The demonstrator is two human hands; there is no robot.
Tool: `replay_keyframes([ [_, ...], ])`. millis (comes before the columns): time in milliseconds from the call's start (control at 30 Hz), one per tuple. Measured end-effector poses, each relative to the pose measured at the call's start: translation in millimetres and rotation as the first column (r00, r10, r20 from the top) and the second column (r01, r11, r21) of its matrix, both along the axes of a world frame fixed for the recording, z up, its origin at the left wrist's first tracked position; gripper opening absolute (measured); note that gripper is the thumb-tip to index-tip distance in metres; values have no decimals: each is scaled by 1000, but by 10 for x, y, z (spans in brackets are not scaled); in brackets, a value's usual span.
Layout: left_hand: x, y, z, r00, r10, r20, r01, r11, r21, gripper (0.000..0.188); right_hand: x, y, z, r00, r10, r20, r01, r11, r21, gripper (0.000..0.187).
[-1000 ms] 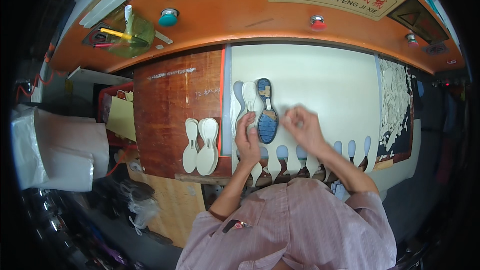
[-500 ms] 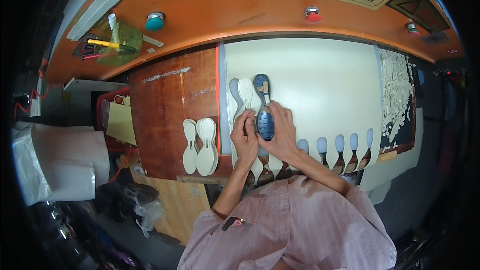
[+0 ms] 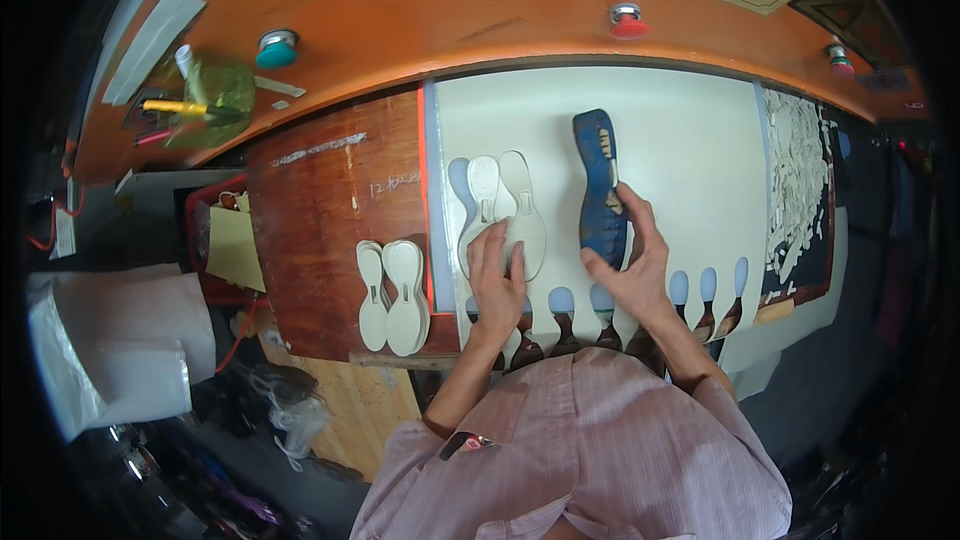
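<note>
The lower end of the white sole-shaped cutouts lies hidden under the left hand. The right hand covers the lower edge of the blue sole-shaped cutting die, so its grip there cannot be judged. The person's striped pink shirt hides the near edge of the white sheet and runs off the bottom of the frame. Contents of the green translucent container, upper left, blur together.
</note>
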State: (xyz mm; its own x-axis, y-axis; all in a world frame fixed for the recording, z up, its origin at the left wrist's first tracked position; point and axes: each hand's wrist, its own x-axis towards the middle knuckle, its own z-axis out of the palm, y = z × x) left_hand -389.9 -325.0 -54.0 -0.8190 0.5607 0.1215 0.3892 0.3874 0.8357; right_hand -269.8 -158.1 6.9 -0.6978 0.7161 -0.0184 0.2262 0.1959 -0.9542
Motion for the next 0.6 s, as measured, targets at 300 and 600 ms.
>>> replay_keyframes([
  [300, -73, -2, 112, 994, 51, -93, -46, 998, 53, 30, -386, -241, -521, 988, 3, 157, -85, 850, 519, 89],
  [600, 668, -413, 339, 998, 29, 47, -29, 1000, 4, 33, -502, 134, -103, 999, 10, 48, -31, 878, 477, 87],
])
